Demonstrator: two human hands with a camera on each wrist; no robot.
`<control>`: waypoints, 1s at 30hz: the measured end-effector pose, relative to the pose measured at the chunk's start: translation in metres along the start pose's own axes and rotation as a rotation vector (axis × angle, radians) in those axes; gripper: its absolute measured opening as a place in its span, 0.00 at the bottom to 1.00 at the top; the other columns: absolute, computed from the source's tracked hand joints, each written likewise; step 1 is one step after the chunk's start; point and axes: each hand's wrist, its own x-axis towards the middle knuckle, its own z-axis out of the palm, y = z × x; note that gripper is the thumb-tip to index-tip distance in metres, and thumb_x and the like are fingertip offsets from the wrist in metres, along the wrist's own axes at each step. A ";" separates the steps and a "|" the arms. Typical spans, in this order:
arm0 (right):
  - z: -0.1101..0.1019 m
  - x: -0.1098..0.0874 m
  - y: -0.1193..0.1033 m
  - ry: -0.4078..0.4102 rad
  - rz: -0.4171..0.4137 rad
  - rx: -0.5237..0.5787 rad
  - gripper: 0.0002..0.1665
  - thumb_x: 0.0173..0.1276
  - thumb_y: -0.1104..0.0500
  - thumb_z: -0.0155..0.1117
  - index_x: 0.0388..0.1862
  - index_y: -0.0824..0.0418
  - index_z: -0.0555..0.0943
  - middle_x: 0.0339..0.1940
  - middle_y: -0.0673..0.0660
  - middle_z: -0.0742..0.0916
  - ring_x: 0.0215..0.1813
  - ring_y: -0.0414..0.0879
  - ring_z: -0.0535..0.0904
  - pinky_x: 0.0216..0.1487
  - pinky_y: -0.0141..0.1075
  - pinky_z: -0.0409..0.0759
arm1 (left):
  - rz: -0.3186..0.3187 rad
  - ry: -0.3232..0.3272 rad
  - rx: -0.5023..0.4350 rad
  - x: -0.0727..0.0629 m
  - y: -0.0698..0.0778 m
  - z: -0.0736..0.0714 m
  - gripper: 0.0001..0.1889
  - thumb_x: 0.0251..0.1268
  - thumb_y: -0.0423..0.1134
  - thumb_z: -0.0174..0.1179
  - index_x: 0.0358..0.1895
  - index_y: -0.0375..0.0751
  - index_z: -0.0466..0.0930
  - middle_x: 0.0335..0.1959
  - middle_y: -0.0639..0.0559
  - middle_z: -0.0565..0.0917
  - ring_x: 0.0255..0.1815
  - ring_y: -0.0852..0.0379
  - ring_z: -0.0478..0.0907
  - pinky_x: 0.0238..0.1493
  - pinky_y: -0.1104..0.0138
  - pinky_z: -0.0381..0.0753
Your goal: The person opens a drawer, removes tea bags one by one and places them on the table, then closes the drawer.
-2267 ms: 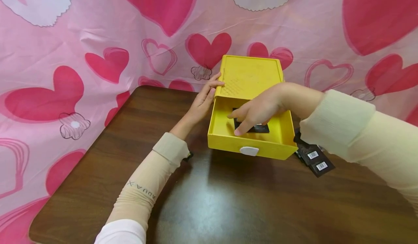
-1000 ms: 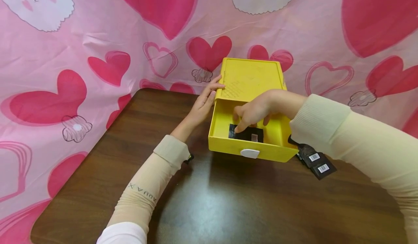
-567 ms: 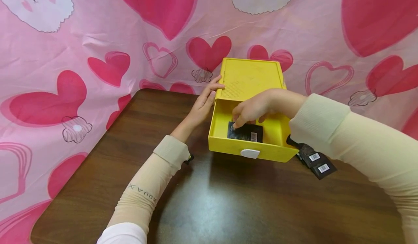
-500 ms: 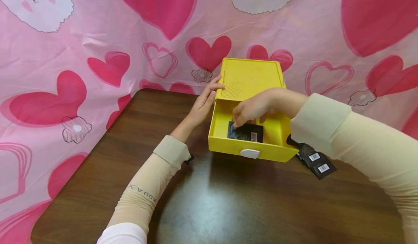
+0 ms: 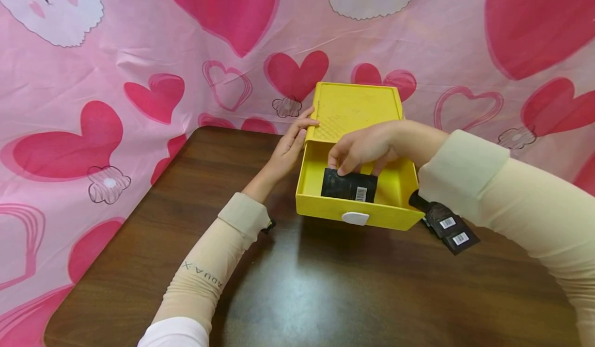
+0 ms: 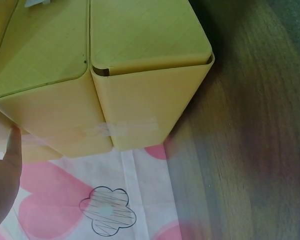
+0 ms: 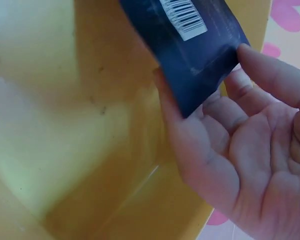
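Note:
A yellow drawer unit (image 5: 360, 109) stands against the backdrop, its top drawer (image 5: 325, 204) pulled out. My left hand (image 5: 290, 143) lies against the unit's left side, fingers extended. In the left wrist view, one of its fingers touches the yellow side wall (image 6: 65, 125). Inside the drawer, my right hand (image 5: 369, 148) pinches a black sachet (image 5: 341, 185) by its upper edge, thumb in front. The sachet is tilted up with a white barcode label showing. The right wrist view shows thumb and fingers at one end of the sachet (image 7: 190, 65).
Several black sachets (image 5: 448, 228) with barcode labels lie on the brown table (image 5: 279, 290) right of the drawer, partly under my right sleeve (image 5: 465, 169). A white pull (image 5: 355, 218) sticks out from the drawer front. Pink heart-patterned cloth (image 5: 223, 27) hangs behind.
The right hand first reached over the sachet lying in the drawer. It has drawn the sachet toward the drawer's front and now lifts its edge, pinched. The left hand has stayed put.

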 end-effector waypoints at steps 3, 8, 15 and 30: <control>0.000 -0.002 0.002 0.036 -0.011 0.000 0.12 0.73 0.57 0.57 0.52 0.59 0.72 0.49 0.59 0.79 0.50 0.53 0.77 0.45 0.44 0.79 | 0.004 0.004 0.008 0.000 -0.001 0.001 0.14 0.76 0.24 0.35 0.58 0.22 0.63 0.74 0.30 0.51 0.76 0.42 0.49 0.70 0.59 0.59; -0.001 -0.006 0.004 0.094 -0.025 0.005 0.15 0.72 0.56 0.59 0.53 0.59 0.71 0.49 0.60 0.79 0.51 0.53 0.76 0.45 0.43 0.79 | 0.005 0.002 -0.012 0.001 -0.002 0.001 0.14 0.76 0.23 0.34 0.58 0.21 0.63 0.74 0.29 0.50 0.76 0.42 0.49 0.70 0.58 0.60; 0.000 -0.015 0.008 0.119 -0.074 0.005 0.15 0.72 0.57 0.58 0.53 0.61 0.71 0.45 0.59 0.81 0.42 0.51 0.78 0.34 0.35 0.77 | 0.014 0.002 -0.023 0.001 -0.005 0.001 0.14 0.76 0.24 0.35 0.58 0.20 0.62 0.74 0.29 0.50 0.75 0.41 0.49 0.69 0.57 0.61; -0.008 -0.040 0.011 0.268 -0.121 0.097 0.14 0.74 0.57 0.58 0.53 0.61 0.72 0.50 0.63 0.80 0.50 0.57 0.78 0.48 0.46 0.81 | -0.009 0.001 -0.034 0.001 -0.002 0.001 0.15 0.76 0.24 0.35 0.59 0.20 0.62 0.75 0.29 0.49 0.75 0.42 0.51 0.67 0.55 0.65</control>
